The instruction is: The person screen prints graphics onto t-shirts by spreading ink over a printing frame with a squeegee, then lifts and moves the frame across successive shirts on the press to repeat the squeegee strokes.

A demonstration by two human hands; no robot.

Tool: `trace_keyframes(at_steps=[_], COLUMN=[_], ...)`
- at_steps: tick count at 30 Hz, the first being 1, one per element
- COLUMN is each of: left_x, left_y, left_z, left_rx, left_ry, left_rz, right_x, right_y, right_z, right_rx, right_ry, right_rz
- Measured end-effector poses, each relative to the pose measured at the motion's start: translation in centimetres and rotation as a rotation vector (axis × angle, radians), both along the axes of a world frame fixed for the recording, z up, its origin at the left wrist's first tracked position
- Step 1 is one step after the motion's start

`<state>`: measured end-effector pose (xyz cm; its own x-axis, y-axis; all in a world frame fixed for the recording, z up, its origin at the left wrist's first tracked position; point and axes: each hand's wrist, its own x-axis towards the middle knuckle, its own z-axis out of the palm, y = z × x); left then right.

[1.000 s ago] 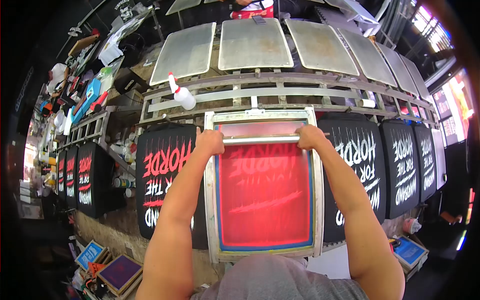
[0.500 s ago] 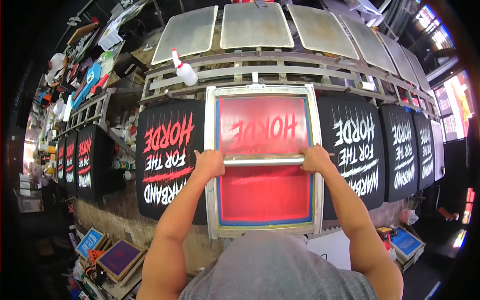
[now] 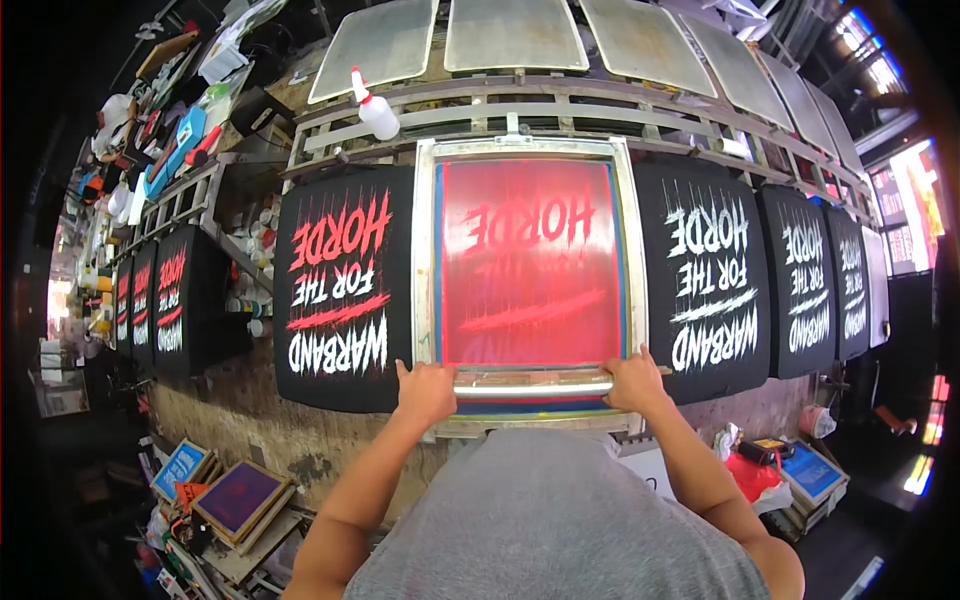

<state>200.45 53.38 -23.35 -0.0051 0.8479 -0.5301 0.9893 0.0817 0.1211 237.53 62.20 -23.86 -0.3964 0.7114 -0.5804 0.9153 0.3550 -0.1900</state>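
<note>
A squeegee (image 3: 532,387) with a metallic bar and wooden edge lies across the lower part of a screen printing frame (image 3: 424,260). My left hand (image 3: 427,391) is closed around its left end, and my right hand (image 3: 636,384) grips the right end. Above the squeegee, the frame's red mesh (image 3: 530,260) shows faint HORDE lettering and a slanted stroke. Left of the frame is a black shirt (image 3: 340,385) printed in red and white. On the right lies another black shirt (image 3: 705,385), printed in white only. Whatever lies under the frame is hidden.
A white spray bottle (image 3: 378,117) with a red top stands on the rail behind the frame. Grey platens (image 3: 515,35) line the far side. More printed black shirts (image 3: 800,350) continue along the right. Smaller framed screens (image 3: 243,503) sit low on the left, others low right.
Both hands have pulled the squeegee down the screen toward my body, from mid-mesh to near the bottom edge. More mesh shows above it, including the slanted stroke. The view has shifted slightly.
</note>
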Motion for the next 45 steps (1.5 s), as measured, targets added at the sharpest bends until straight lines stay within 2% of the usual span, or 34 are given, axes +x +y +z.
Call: trace_keyframes(at_steps=[5,7,10,13,15,16,17,19,20,21,23,24,26,28,30,37,45], left_x=[0.6,0.5,0.1,-0.6,-1.2,-1.3,-1.5,-2.1,-2.9,-3.5,-3.8,-4.1,-4.5,-2.3,-0.9,-0.6,-0.6], left_y=[-4.1,-3.6,-0.3,1.3,1.7,0.9,-0.2,-3.2,-5.1,-7.3,-11.6,-13.8,-16.4,-16.2,-15.2,-14.4,-14.7], left_z=[-0.2,0.3,1.3,0.0,-1.2,-1.2,-1.3,-1.1,-1.8,-3.0,-5.4,-7.9,-12.3,-11.4,-10.7,-8.7,-8.7], left_rx=[0.054,-0.109,-0.127,-0.021,0.235,0.364,0.368,0.572,0.607,0.642,0.557,0.559,0.309,0.343,0.32,0.25,0.251], left_ry=[-0.029,0.034,-0.003,-0.023,-0.009,-0.022,-0.021,-0.223,-0.281,-0.341,-0.515,-0.516,-0.615,-0.667,-0.722,-0.803,-0.739], left_rz=[0.007,-0.037,-0.011,-0.022,-0.062,-0.075,-0.081,0.142,0.22,0.301,0.628,0.627,0.897,0.906,0.958,1.055,1.053], right_x=[1.9,1.5,0.2,0.2,0.5,0.8,1.4,3.7,5.6,6.8,8.4,9.0,9.4,9.1,7.7,7.5,7.2], right_y=[-4.1,-3.6,-0.5,1.4,1.4,1.1,0.6,-0.9,-1.9,-3.4,-6.5,-7.9,-9.9,-10.7,-10.9,-10.3,-10.5], right_z=[-2.4,-1.8,-0.4,-2.2,-1.8,-1.0,-1.0,-1.2,-2.2,-2.4,-3.0,-3.4,-5.8,-7.8,-8.8,-8.4,-7.3], right_rx=[0.041,-0.099,-0.138,-0.092,0.309,0.344,0.348,0.557,0.527,0.478,0.342,0.257,0.175,0.092,0.022,-0.053,-0.078], right_ry=[-0.026,-0.04,-0.035,-0.014,0.153,0.195,0.196,0.439,0.545,0.477,0.374,0.34,0.337,0.333,0.557,0.506,0.552], right_rz=[0.04,0.046,0.024,-0.037,0.009,-0.051,-0.057,-0.358,-0.484,-0.652,-0.922,-1.025,-1.117,-1.206,-1.321,-1.321,-1.329])
